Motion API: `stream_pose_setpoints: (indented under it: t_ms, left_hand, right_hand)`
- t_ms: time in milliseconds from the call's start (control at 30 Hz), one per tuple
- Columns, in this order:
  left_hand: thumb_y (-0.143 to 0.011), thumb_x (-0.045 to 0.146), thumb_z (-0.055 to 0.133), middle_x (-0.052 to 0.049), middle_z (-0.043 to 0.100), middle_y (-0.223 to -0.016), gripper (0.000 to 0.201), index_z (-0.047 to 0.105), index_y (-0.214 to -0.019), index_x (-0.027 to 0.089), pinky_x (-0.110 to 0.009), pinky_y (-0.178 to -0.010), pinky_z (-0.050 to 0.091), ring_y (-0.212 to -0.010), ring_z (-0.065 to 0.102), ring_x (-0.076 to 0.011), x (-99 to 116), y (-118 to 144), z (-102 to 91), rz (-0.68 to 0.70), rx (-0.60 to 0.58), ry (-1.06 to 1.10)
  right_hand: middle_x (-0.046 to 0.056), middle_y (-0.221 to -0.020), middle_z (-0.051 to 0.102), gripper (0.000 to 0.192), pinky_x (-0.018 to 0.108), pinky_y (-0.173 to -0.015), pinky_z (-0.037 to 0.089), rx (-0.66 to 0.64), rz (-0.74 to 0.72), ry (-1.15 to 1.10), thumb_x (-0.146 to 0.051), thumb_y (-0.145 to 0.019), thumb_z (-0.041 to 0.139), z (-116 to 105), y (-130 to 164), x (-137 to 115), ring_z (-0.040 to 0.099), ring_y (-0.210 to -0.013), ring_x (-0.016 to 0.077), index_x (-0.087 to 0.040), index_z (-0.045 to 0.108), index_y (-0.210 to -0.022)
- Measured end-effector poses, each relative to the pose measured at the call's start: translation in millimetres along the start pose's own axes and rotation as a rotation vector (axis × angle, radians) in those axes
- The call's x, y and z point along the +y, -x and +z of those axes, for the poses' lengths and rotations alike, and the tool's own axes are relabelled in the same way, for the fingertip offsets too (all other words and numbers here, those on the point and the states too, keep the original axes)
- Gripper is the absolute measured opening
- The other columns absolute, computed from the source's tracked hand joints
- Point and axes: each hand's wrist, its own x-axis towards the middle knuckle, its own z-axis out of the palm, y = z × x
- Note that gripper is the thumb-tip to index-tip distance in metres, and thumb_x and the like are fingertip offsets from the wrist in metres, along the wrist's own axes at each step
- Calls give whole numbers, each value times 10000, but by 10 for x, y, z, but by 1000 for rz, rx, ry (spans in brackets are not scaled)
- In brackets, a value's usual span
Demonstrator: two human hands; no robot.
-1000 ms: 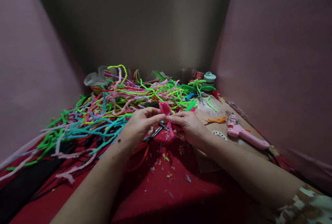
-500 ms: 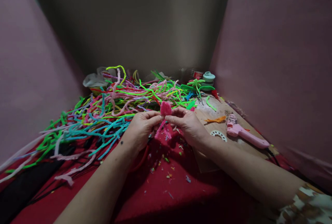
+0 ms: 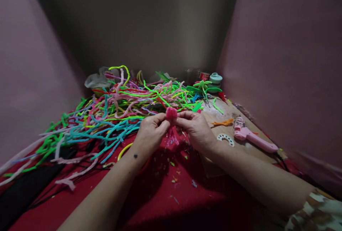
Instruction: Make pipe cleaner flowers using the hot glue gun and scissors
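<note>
Both arms are bare. The left hand has a small dark dot on its wrist. A brown-and-white patterned sleeve shows at lower right.

Fuzzy pink pipe cleaner, matt

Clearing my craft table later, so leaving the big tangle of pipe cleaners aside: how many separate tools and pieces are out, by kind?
Pink fuzzy pipe-cleaner piece, pinched by left hand and right hand: 1
Pink glue gun: 1
White toothed half ring: 1
Orange pipe-cleaner scrap: 1
Total: 4
</note>
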Motion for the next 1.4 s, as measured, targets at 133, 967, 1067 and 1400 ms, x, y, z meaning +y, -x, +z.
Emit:
stream_pose_setpoints:
  t_ms: [133, 967, 1067, 1400]
  left_hand:
    - [-726, 273, 464, 33, 420, -553, 214, 610, -635, 145, -212, -481, 268, -532, 324, -101, 18, 4, -11, -6, -3, 12]
    - [-709, 322, 561, 46, 419, -519, 220, 548, -580, 145, -202, -444, 257, -482, 353, -77, -9, -34, -43, -97, -169, 65]
    - [-706, 344, 593, 15, 555, -594, 215, 619, -689, 131, -199, -455, 319, -492, 442, -86, -2, -35, -36, -133, -164, 142]
    - [-656, 214, 601, 23, 580, -499, 104, 548, -605, 140, -183, -362, 374, -377, 472, -79, -44, -26, 21, -282, -127, 351]
  right_hand:
    - [-48, -506, 516, 181, 232, -481, 293, 17, 16, -23, -273, -605, 729, 13, 11, 14, 403, -455, 63, -142, 612, -648]
    - [-18, -636, 604, 55, 229, -513, 377, 64, -191, 263, -216, -706, 636, -17, -23, -91, 483, -531, 75, -164, 649, -722]
    - [-37, -566, 569, 55, 220, -455, 363, 82, -211, 260, -210, -714, 619, -11, -27, -89, 461, -453, 64, -157, 626, -722]
    - [-46, -554, 567, 45, 205, -428, 393, 80, -285, 341, -160, -710, 601, -38, -12, -70, 487, -426, 60, -150, 638, -687]
